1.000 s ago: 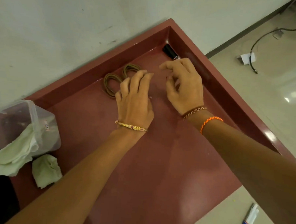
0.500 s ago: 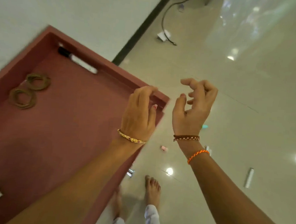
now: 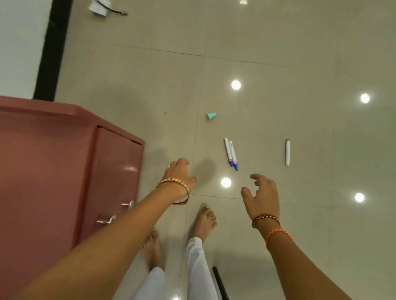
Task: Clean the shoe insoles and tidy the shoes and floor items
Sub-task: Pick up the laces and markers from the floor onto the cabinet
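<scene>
Two white markers with blue caps [image 3: 230, 154] lie side by side on the glossy floor. To their right lies a white marker [image 3: 287, 152], and a small teal cap [image 3: 211, 116] sits farther off. My left hand [image 3: 179, 175] hangs over the floor beside the pink cabinet, fingers loosely curled, holding nothing. My right hand [image 3: 262, 195] reaches down below the two blue-capped markers, fingers spread and relaxed, holding nothing. No shoes or insoles are in view.
The pink cabinet [image 3: 42, 176] fills the left, with metal handles [image 3: 106, 220] on its front. My bare feet [image 3: 203, 221] stand beside it. A white scrap and black cable [image 3: 101, 6] lie far off by the wall. A black rod [image 3: 223, 290] lies near my right leg.
My view has swung from the cabinet top down to the floor. Both hands left the tray area and dropped toward the floor; the markers and cap came into view.
</scene>
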